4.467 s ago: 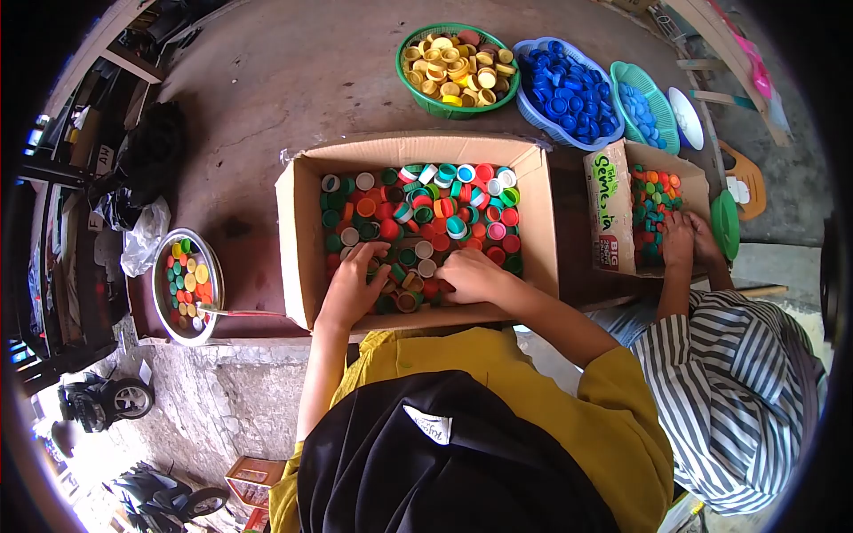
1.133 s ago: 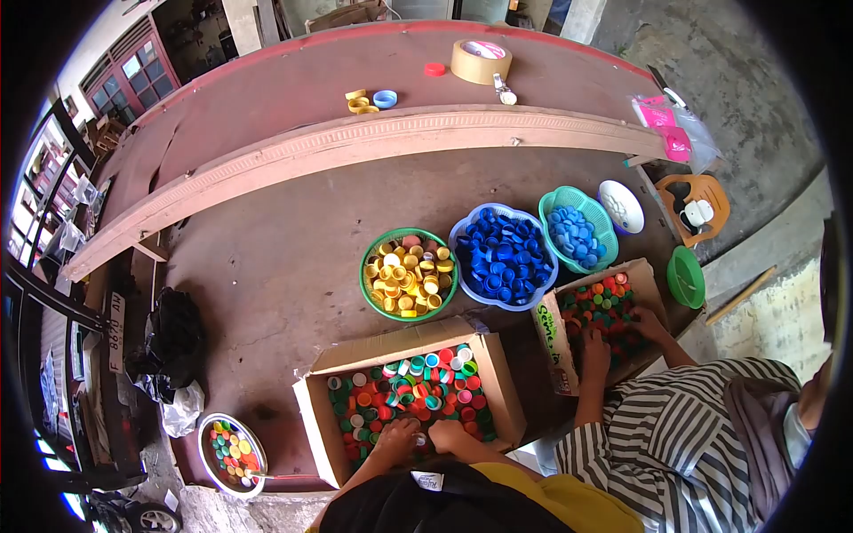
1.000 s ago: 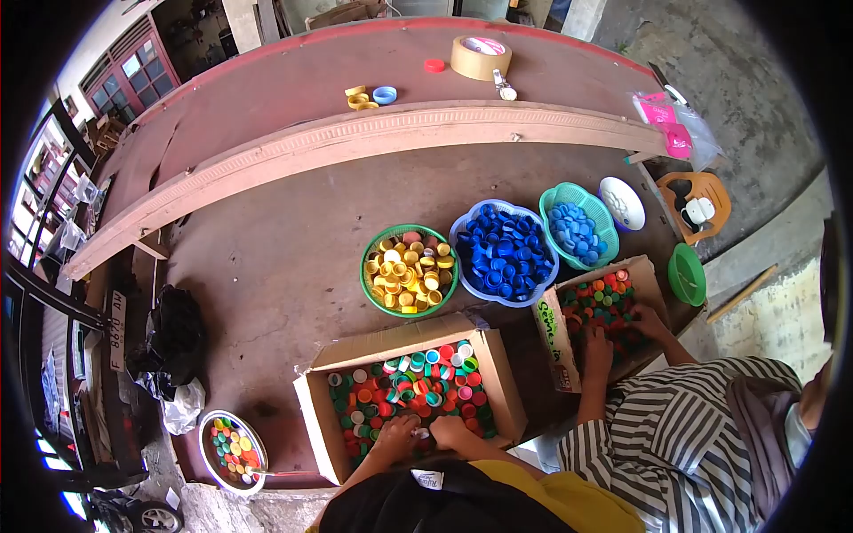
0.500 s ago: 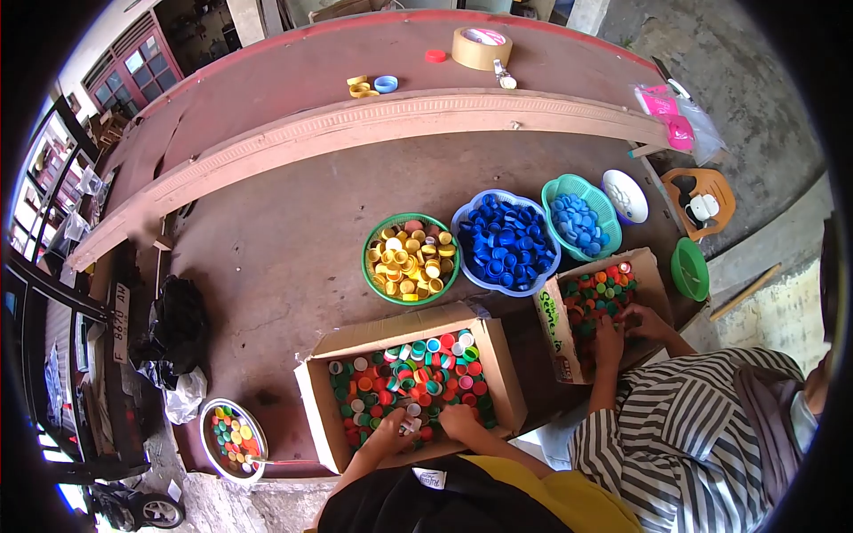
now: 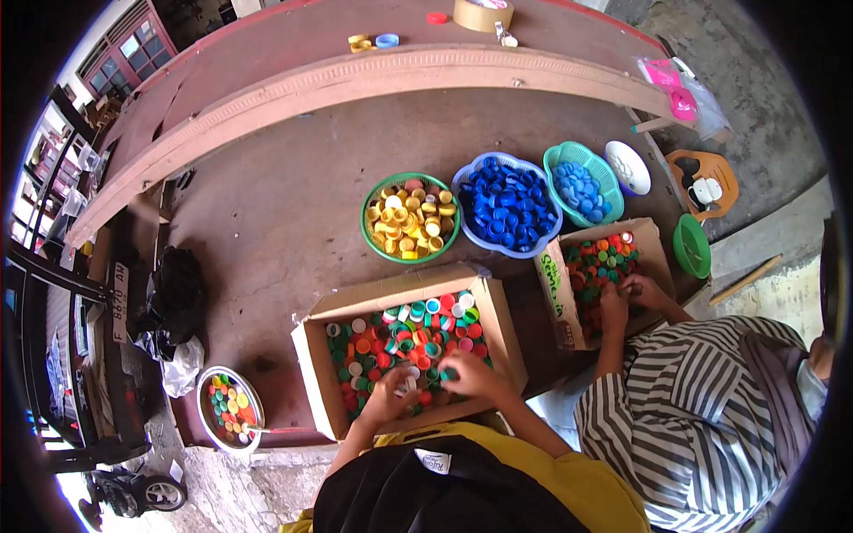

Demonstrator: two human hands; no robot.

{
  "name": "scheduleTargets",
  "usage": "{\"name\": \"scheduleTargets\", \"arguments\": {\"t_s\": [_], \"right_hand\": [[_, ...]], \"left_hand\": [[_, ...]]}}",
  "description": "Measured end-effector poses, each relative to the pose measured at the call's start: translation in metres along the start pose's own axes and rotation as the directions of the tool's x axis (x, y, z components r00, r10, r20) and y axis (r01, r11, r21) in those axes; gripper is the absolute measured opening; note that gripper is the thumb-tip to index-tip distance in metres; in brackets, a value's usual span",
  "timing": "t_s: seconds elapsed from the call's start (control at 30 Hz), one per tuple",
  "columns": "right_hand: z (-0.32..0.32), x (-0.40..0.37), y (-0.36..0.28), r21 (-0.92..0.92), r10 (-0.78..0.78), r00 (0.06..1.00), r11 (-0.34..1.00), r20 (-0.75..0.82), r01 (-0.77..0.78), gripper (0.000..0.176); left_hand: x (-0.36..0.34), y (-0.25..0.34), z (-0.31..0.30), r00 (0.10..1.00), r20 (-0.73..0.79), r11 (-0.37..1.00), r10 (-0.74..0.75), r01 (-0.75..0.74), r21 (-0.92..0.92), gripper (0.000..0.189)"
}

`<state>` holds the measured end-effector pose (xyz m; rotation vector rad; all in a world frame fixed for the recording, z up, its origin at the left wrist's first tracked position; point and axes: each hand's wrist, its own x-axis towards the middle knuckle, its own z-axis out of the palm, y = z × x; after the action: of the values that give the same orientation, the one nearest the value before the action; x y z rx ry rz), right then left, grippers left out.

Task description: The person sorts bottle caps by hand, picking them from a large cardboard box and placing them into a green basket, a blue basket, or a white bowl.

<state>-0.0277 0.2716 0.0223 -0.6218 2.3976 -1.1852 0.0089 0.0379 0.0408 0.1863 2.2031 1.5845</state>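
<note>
A cardboard box (image 5: 507,338) full of mixed bottle caps (image 5: 404,342), mostly red, green, orange and white, sits right in front of me. Over its near left part, my left hand (image 5: 387,398) is closed around a whitish bottle cap (image 5: 406,387); the fingers partly cover it. My right hand (image 5: 475,377) reaches over the near right part of the box and pinches a dark green bottle cap (image 5: 448,374). Both hands are just above the loose caps, a short gap apart.
Beyond the box stand baskets of yellow caps (image 5: 409,218), dark blue caps (image 5: 506,206) and light blue caps (image 5: 579,191), plus a white bowl (image 5: 627,168). A co-worker's hands (image 5: 629,298) are in a smaller box (image 5: 653,249). A round tray (image 5: 205,417) of caps lies left.
My right hand has lifted from among the caps and now shows a dark green cap. My left hand keeps its whitish cap. The whole view has shifted slightly.
</note>
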Motion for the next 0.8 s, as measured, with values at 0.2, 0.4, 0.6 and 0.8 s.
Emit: {"name": "scheduleTargets", "arguments": {"t_s": [0.2, 0.4, 0.6, 0.8], "right_hand": [[-0.032, 0.018, -0.043, 0.726, 0.101, 0.977, 0.685, -0.186, 0.068, 0.028], [-0.027, 0.016, -0.021, 0.342, 0.173, 0.944, 0.937, -0.279, -0.071, 0.032], [-0.009, -0.012, -0.024, -0.398, 0.044, 0.971, 0.907, -0.235, -0.138, 0.027], [0.032, -0.007, -0.002, -0.543, 0.028, 0.983, 0.836, 0.18, 0.076, 0.017]], "left_hand": [[0.01, 0.017, -0.007, 0.986, -0.166, 0.944, 0.003, -0.057, -0.324, 0.035], [0.016, 0.02, -0.019, 0.958, -0.276, 0.997, 0.076, -0.074, 0.019, 0.037], [0.0, 0.007, -0.013, 0.969, -0.239, 0.992, 0.068, -0.039, 0.121, 0.032], [-0.011, -0.006, 0.0, 0.98, -0.198, 0.987, 0.036, -0.003, 0.162, 0.03]]}}
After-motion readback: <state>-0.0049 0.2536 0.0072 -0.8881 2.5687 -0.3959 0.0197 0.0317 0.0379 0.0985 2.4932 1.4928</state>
